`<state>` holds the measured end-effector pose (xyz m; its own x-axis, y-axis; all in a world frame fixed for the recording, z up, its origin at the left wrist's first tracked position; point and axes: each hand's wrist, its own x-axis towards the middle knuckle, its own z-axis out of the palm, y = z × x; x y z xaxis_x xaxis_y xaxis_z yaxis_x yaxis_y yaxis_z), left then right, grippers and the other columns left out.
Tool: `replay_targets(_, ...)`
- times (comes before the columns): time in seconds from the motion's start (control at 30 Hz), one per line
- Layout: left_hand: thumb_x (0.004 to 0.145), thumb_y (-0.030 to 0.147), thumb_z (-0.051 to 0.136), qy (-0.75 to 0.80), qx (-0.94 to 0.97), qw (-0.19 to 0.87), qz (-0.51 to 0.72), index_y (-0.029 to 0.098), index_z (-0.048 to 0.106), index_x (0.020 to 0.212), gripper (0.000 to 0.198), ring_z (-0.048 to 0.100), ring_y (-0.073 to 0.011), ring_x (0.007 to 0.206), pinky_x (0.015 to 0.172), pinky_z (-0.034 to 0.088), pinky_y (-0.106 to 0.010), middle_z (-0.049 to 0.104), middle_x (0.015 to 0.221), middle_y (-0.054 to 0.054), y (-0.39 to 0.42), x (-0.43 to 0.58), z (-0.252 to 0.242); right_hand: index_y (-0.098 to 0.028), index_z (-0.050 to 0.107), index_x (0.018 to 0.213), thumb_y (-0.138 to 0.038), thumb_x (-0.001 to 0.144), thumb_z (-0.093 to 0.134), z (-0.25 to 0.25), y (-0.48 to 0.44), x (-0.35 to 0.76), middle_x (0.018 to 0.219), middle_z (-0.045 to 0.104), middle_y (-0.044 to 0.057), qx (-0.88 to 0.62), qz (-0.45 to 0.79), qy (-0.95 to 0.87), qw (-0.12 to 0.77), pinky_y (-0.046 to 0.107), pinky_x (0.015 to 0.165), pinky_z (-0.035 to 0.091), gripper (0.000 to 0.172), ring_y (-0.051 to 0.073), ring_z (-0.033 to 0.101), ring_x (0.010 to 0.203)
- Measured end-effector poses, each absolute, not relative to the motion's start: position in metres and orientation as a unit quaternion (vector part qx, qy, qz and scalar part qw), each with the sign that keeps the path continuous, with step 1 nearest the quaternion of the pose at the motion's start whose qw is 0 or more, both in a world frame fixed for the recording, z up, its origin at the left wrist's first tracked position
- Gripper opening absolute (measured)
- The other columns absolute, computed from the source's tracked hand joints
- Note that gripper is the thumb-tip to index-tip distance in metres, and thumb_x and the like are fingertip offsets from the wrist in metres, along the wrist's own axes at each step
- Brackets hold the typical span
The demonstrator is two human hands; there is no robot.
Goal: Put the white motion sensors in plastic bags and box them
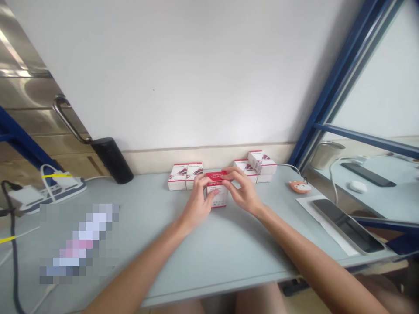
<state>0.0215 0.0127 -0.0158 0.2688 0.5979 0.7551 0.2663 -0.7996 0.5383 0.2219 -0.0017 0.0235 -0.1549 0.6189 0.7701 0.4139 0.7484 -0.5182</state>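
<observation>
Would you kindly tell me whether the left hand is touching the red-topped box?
Touching; the head view shows the left hand gripping the red-topped box, thumb across its front.

A pale desk (pixel 255 244) stands against a white wall (pixel 183 74) beside a blue frame (pixel 335 78)

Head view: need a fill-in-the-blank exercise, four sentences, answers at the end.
1. The left hand and the right hand are both at a box whose top is ____.
2. Beyond the left hand, ____ white-and-red boxes stand side by side.
3. In the picture, the black cylinder stands to the ____ of those boxes.
4. The dark-screened phone lies on a sheet that is ____ in colour.

Missing words: red; two; left; white.
</observation>
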Motion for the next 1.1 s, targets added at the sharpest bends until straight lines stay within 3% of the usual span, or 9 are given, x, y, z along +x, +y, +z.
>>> replay_targets(0.17,0.099,0.040,0.067,0.282,0.732,0.234,0.574,0.028,0.050,0.123,0.031,0.058,-0.0236,0.133,0.110,0.053,-0.043,0.054,0.134,-0.009,0.014,0.026,-0.016,-0.026,0.068,0.113,-0.039,0.104,0.060,0.019,0.000,0.223,0.128,0.068,0.011,-0.344,0.101,-0.758,0.545,0.043,0.096,0.058,0.017,0.026,0.067,0.118)
replay_targets(0.27,0.102,0.046,0.061,0.314,0.684,0.245,0.611,0.029,0.043,0.125,0.034,0.066,-0.0201,0.117,0.097,0.059,-0.036,0.057,0.127,-0.008,0.015,0.029,-0.014,-0.030,0.044,0.155,-0.041,0.097,0.070,0.015,-0.003,0.222,0.152,0.056,0.014,-0.372,0.148,-0.774,0.491,0.048,0.104,0.057,0.065,0.029,0.063,0.129)
replay_targets(0.37,0.104,0.049,0.056,0.351,0.638,0.239,0.642,0.030,0.036,0.125,0.034,0.069,-0.0177,0.107,0.086,0.061,-0.030,0.058,0.125,-0.007,0.016,0.028,-0.008,-0.030,0.018,0.167,-0.040,0.092,0.076,0.012,-0.008,0.218,0.155,0.054,0.016,-0.383,0.237,-0.787,0.422,0.049,0.101,0.059,0.095,0.029,0.068,0.123)
replay_targets(0.47,0.104,0.048,0.053,0.379,0.630,0.217,0.642,0.030,0.034,0.128,0.035,0.071,-0.0174,0.099,0.081,0.061,-0.030,0.062,0.122,-0.008,0.019,0.022,0.000,-0.029,0.027,0.164,-0.038,0.092,0.076,0.013,-0.012,0.215,0.148,0.061,0.014,-0.358,0.284,-0.790,0.410,0.044,0.099,0.060,0.088,0.027,0.069,0.121)
replay_targets(0.57,0.101,0.046,0.058,0.400,0.654,0.178,0.617,0.027,0.044,0.127,0.035,0.070,-0.0220,0.106,0.091,0.060,-0.039,0.065,0.120,-0.010,0.026,0.008,0.007,-0.028,0.032,0.162,-0.041,0.089,0.080,0.011,-0.010,0.214,0.148,0.062,0.014,-0.364,0.230,-0.793,0.431,0.044,0.098,0.060,0.088,0.029,0.068,0.123)
replay_targets(0.67,0.096,0.041,0.064,0.436,0.670,0.134,0.586,0.024,0.060,0.116,0.026,0.060,-0.0300,0.127,0.117,0.044,-0.053,0.067,0.125,-0.012,0.040,-0.016,0.011,-0.030,0.041,0.158,-0.047,0.088,0.081,0.005,-0.004,0.216,0.142,0.065,0.014,-0.390,0.112,-0.801,0.439,0.048,0.097,0.060,0.082,0.033,0.068,0.120)
replay_targets(0.77,0.097,0.037,0.058,0.498,0.638,0.119,0.576,0.022,0.062,0.119,0.027,0.052,-0.0338,0.138,0.123,0.032,-0.059,0.064,0.134,-0.016,0.056,-0.039,0.007,-0.030,0.053,0.149,-0.050,0.088,0.081,0.001,0.001,0.218,0.133,0.071,0.012,-0.410,0.015,-0.779,0.474,0.048,0.090,0.061,0.070,0.032,0.071,0.108)
replay_targets(0.9,0.097,0.038,0.056,0.565,0.587,0.165,0.556,0.023,0.061,0.121,0.028,0.064,-0.0328,0.125,0.114,0.045,-0.054,0.069,0.126,-0.016,0.067,-0.052,-0.010,-0.033,0.063,0.138,-0.047,0.089,0.081,0.005,0.006,0.215,0.124,0.077,0.009,-0.397,-0.110,-0.765,0.495,0.048,0.090,0.058,0.055,0.032,0.070,0.105)
replay_targets(1.1,0.106,0.046,0.044,0.579,0.513,0.229,0.591,0.025,0.060,0.127,0.034,0.070,-0.0311,0.111,0.102,0.052,-0.048,0.074,0.117,-0.012,0.076,-0.052,-0.023,-0.033,0.059,0.143,-0.038,0.097,0.073,0.023,0.031,0.173,0.140,0.071,0.006,-0.369,-0.151,-0.823,0.406,0.047,0.099,0.050,0.049,0.031,0.062,0.121)
